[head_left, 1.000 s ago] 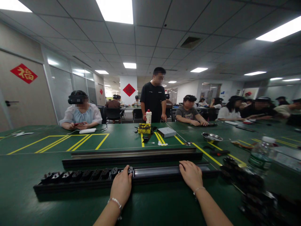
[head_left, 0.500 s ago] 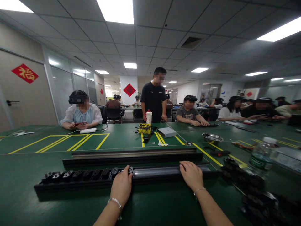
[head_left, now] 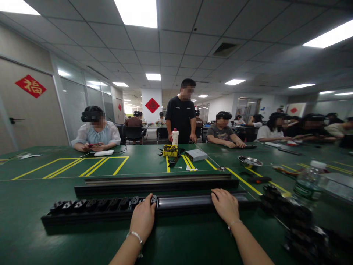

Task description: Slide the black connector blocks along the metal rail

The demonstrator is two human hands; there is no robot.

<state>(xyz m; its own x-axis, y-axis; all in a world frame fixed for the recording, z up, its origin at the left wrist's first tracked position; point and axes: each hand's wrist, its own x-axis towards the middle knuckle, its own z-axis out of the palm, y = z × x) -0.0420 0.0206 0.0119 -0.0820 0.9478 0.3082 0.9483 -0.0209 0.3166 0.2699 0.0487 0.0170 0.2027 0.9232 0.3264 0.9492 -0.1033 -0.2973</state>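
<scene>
The long black metal rail (head_left: 182,203) is lying under both palms, left hand (head_left: 142,217) and right hand (head_left: 226,206) resting flat, fingers loosely extended, gripping nothing.

Green table (head_left: 33,239) w/ yellow lines; two long black rails (head_left: 154,182) laid near centre, water bottle (head_left: 305,184) at right, metal bowl (head_left: 249,161) & yellow box (head_left: 169,150) farther off

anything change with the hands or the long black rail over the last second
Almost nothing. The left hand rests on the near black rail at the end of the row of black clips, and the right hand lies flat on the rail further right, as before. Only the view drifted slightly. Nothing was picked up or let go.
</scene>
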